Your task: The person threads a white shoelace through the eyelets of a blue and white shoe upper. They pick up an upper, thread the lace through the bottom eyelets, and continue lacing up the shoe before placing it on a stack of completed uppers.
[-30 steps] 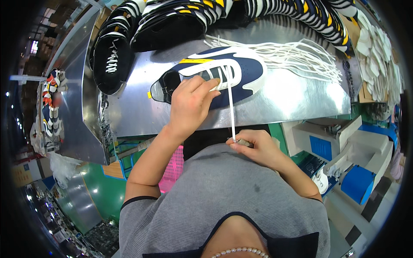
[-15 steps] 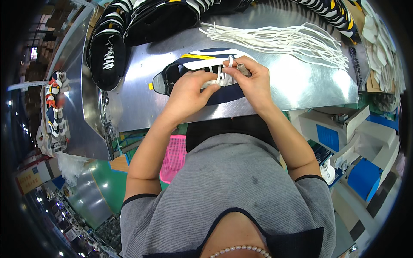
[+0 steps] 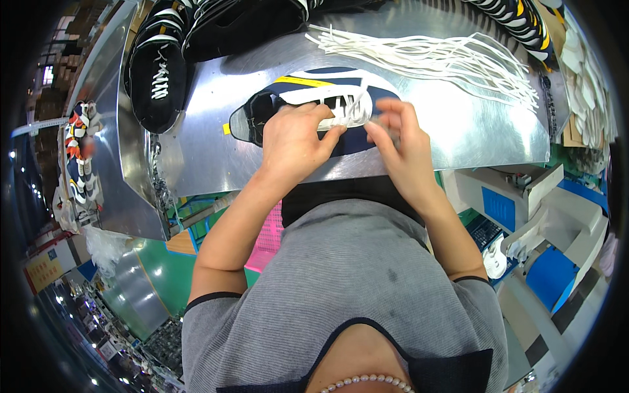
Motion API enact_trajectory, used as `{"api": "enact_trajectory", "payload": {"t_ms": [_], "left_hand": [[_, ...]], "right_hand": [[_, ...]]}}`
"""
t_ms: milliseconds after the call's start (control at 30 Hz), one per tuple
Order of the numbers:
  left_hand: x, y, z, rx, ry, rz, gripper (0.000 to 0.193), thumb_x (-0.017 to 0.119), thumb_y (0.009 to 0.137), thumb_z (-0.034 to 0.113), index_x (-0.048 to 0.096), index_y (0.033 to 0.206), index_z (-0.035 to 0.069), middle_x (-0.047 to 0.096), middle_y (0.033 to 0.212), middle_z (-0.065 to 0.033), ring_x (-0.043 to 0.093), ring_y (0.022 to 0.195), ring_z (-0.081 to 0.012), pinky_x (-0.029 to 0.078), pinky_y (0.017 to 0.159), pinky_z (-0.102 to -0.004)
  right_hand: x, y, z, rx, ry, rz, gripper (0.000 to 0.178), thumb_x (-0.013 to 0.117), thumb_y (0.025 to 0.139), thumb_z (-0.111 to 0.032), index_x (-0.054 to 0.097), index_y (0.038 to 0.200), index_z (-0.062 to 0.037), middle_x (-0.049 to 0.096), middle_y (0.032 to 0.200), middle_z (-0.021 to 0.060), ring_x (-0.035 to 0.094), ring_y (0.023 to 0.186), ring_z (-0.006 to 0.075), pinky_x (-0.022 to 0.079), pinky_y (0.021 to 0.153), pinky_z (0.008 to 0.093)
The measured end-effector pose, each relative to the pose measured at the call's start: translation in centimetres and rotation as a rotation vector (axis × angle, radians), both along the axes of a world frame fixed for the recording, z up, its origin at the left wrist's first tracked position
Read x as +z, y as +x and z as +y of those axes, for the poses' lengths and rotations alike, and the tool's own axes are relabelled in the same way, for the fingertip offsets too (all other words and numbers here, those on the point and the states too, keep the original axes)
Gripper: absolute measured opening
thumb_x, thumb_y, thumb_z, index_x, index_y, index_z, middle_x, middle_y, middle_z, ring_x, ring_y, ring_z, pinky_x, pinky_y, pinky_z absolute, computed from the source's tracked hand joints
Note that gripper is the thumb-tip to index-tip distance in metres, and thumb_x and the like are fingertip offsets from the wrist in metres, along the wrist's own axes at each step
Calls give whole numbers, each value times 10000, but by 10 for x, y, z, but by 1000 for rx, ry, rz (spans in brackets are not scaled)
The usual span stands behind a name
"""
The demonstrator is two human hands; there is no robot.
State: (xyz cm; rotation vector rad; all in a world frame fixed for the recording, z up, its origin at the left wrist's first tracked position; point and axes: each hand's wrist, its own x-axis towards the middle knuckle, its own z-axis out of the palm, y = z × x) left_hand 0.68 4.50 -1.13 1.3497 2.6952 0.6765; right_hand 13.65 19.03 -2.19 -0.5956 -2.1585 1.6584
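Observation:
A dark blue and white shoe upper (image 3: 298,92) with a yellow stripe lies flat on the shiny metal table (image 3: 458,131). My left hand (image 3: 291,141) rests on it and pinches the white lace (image 3: 347,111) at the eyelets. My right hand (image 3: 400,141) is just to the right of the left, fingers curled at the same lace. The lower part of the upper is hidden under both hands.
A bundle of loose white laces (image 3: 445,59) lies on the table beyond the hands. Black shoes with white laces (image 3: 157,65) and striped ones (image 3: 517,16) are piled at the back. White and blue machines (image 3: 544,223) stand to the right, below the table edge.
A second ago my right hand was down near my body with a long lace pulled taut. It has come up to the shoe, and both hands now work at the eyelets.

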Motion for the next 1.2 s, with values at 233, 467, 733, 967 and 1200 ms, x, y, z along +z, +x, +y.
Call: {"api": "enact_trajectory", "payload": {"t_ms": [233,467,733,967,1200], "left_hand": [[-9,-3,-4,-41,125,1,256,752,777,318,725,816,66,687,759,-81,650,690,-303,505,657,-395],[-9,-2,-2,-131,121,-48,237,761,769,269,686,784,45,650,730,-94,636,674,-312,490,625,-403],[-7,15,-17,-250,156,67,148,786,749,103,664,821,58,605,723,-75,591,680,-273,451,588,-384],[-5,17,-24,-276,164,313,155,783,712,77,671,819,73,590,717,-27,567,675,-217,414,583,-337],[-14,16,-30,-285,241,429,121,752,729,99,663,810,82,495,649,-6,515,625,-178,366,549,-327]], "right_hand": [[-16,14,-13,63,-96,-85,144,620,976,-119,543,996,0,700,804,120,704,731,210,517,651,313],[-22,6,-11,69,-110,-92,150,630,965,-109,522,965,-6,695,764,115,695,693,209,511,634,307],[-21,2,-17,121,-108,-197,168,609,961,-177,528,1017,-41,703,814,133,704,711,252,524,670,366],[29,12,37,103,134,90,203,667,858,-45,654,1054,-95,713,860,114,705,692,230,530,616,353],[21,-33,-5,510,838,-253,189,692,801,-118,651,979,-67,713,855,108,701,768,298,531,637,397]]}}
